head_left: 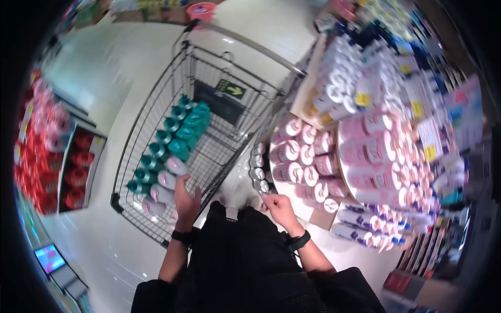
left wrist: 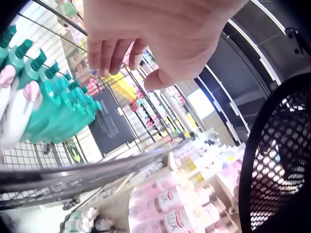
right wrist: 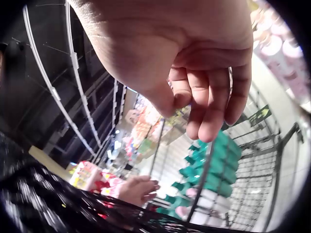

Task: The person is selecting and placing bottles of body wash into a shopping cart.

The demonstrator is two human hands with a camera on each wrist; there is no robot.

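Observation:
My left hand hangs at the near side of a wire shopping cart, with its fingers loosely bent and nothing in them. Just beyond it, white bottles with pink tops stand in the cart at the end of rows of green pump bottles. My right hand is between the cart and the display on the right, its fingers loosely curled. In the right wrist view, no object shows between the thumb and fingers of this right hand.
Pink-and-white bottles crowd the display at my right, with purple-patterned bottles at its near end. A low stand of red packs is at the left. Beyond the cart, a pink basin sits near the far goods.

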